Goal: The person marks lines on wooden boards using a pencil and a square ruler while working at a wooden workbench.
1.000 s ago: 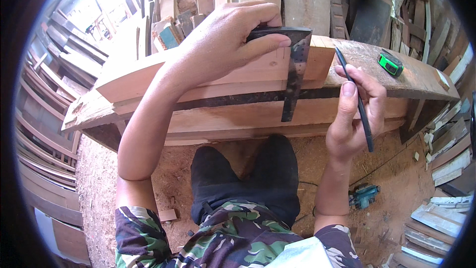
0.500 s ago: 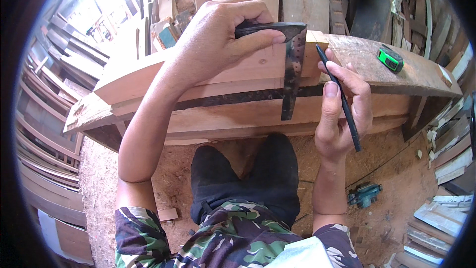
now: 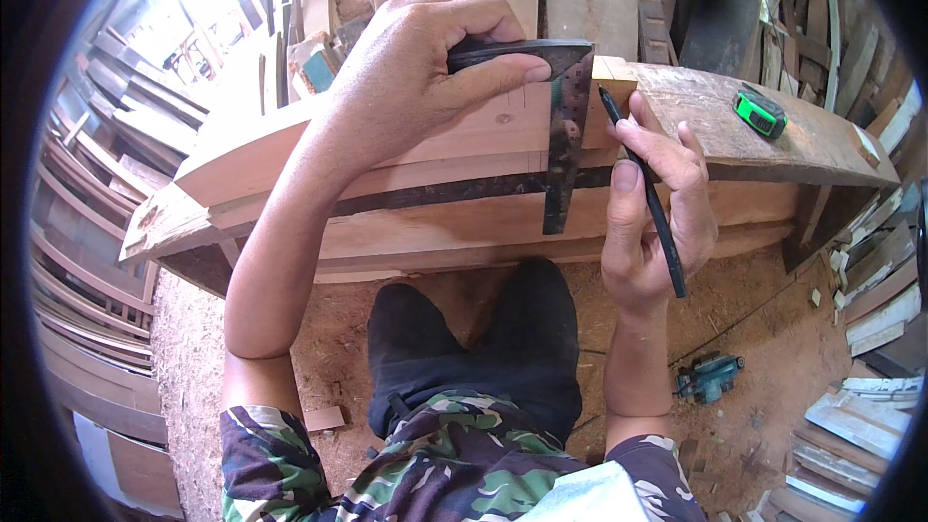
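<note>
My left hand (image 3: 411,72) is closed around the dark stock of a carpenter's square (image 3: 570,101). The square's perforated metal blade lies across the face of a pale wooden board (image 3: 464,130), its lower end hanging past the board's lower edge. In my right hand (image 3: 633,251) a slim black pencil (image 3: 659,208) is gripped between thumb and fingers. Its tip points up and left at the board's right end, just right of the blade; whether it touches the wood I cannot tell. Several faint pencil lines run across the board near my left thumb.
Beneath the board stands a long wooden workbench (image 3: 701,116), with a green and black tape measure (image 3: 761,114) on its right part. A teal power tool (image 3: 710,377) rests on the dusty floor, near a small wood offcut (image 3: 324,419). Stacked timber lines both sides and the back.
My right hand has shifted left, bringing the pencil tip closer to the square's blade. My left hand keeps its hold on the square, almost unmoved.
</note>
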Motion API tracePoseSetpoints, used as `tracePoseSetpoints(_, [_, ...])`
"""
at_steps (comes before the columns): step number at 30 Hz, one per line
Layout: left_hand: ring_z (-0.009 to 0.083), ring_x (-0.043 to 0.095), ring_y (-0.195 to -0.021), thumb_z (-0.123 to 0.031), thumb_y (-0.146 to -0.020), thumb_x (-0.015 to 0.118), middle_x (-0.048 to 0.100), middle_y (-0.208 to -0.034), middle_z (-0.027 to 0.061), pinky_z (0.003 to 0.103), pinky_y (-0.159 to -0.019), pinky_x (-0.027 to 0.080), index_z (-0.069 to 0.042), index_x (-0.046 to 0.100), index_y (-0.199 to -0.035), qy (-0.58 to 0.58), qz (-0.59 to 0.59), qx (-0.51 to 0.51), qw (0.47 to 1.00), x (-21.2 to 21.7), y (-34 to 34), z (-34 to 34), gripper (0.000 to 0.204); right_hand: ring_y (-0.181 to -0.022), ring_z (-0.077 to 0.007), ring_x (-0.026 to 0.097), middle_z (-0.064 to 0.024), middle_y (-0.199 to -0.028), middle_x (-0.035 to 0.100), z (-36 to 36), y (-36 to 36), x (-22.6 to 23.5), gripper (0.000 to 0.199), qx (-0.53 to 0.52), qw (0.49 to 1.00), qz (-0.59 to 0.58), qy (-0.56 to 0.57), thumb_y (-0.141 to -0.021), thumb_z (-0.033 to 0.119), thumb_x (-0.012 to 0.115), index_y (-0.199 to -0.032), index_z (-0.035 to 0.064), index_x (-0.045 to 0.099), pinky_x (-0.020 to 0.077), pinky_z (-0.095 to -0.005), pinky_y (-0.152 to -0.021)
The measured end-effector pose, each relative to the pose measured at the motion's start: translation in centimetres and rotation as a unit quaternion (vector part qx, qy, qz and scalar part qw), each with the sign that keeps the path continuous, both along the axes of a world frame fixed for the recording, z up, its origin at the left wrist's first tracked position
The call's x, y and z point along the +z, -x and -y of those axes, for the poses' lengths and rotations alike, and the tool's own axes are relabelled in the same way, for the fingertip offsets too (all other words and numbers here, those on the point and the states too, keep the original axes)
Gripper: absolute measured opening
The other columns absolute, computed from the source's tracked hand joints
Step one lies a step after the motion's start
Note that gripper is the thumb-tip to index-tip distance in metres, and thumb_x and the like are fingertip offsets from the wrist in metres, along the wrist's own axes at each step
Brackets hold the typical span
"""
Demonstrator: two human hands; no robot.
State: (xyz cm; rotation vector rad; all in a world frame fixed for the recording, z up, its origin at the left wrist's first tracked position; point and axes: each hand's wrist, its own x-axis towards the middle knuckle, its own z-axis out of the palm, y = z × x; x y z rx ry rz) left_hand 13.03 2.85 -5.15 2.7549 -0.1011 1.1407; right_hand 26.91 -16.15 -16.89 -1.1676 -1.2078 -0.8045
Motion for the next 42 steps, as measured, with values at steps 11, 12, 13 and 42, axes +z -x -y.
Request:
tracePoseSetpoints(11, [0.0268, 0.059, -0.065, -0.038, -0.096, 0.085, 0.064, -0.075, 0.0138, 0.039, -0.064, 0.048, 0.000, 0.073, -0.093, -0.003, -0.011, 0.009, 1.000, 0.3, 0.0, 0.3, 0.040, -0.124, -0.0314, 0.077, -0.0088, -0.114, 0.083, -0.1, 0.3, 0.1, 0.021, -0.057, 0.998, 0.030, 0.012, -0.098, 0.004, 0.074, -0.118, 0.0085, 0.079, 0.0316, -0.0503, -0.125])
tracePoseSetpoints(12, [0.0268, 0.059, -0.065, -0.038, -0.096, 0.085, 0.064, -0.075, 0.0139, 0.039, -0.064, 0.048, 0.000, 0.073, -0.093, 0.003, -0.018, 0.011, 1.000, 0.4, 0.1, 0.4, 0.039, -0.124, -0.0311, 0.077, -0.0088, -0.114, 0.083, -0.1, 0.4, 0.2, 0.021, -0.065, 0.997, 0.034, 0.014, -0.097, 0.004, 0.074, -0.117, 0.0088, 0.079, 0.0307, -0.0500, -0.126])
tracePoseSetpoints(13, [0.0267, 0.058, -0.065, -0.038, -0.096, 0.085, 0.063, -0.074, 0.0140, 0.039, -0.064, 0.048, -0.001, 0.073, -0.093, 0.002, -0.018, 0.011, 1.000, 0.4, 0.1, 0.3, 0.040, -0.123, -0.0309, 0.077, -0.0088, -0.113, 0.083, -0.1, 0.5, 0.2, 0.021, -0.073, 0.997, 0.038, 0.015, -0.097, 0.004, 0.075, -0.117, 0.0092, 0.080, 0.0299, -0.0497, -0.126])
tracePoseSetpoints(42, [0.0120, 0.058, -0.073, -0.034, -0.102, 0.080, 0.065, -0.078, 0.0047, 0.032, -0.068, 0.046, -0.001, 0.073, -0.093, -0.017, -0.053, 0.014, 0.998, 0.8, -0.7, 1.1, 0.036, -0.106, -0.0241, 0.072, -0.0149, -0.113, 0.075, 0.4, -1.1, 0.0, 0.017, 0.057, 0.995, -0.079, -0.039, -0.106, 0.002, 0.063, -0.121, -0.0018, 0.072, 0.0556, -0.0361, -0.096])
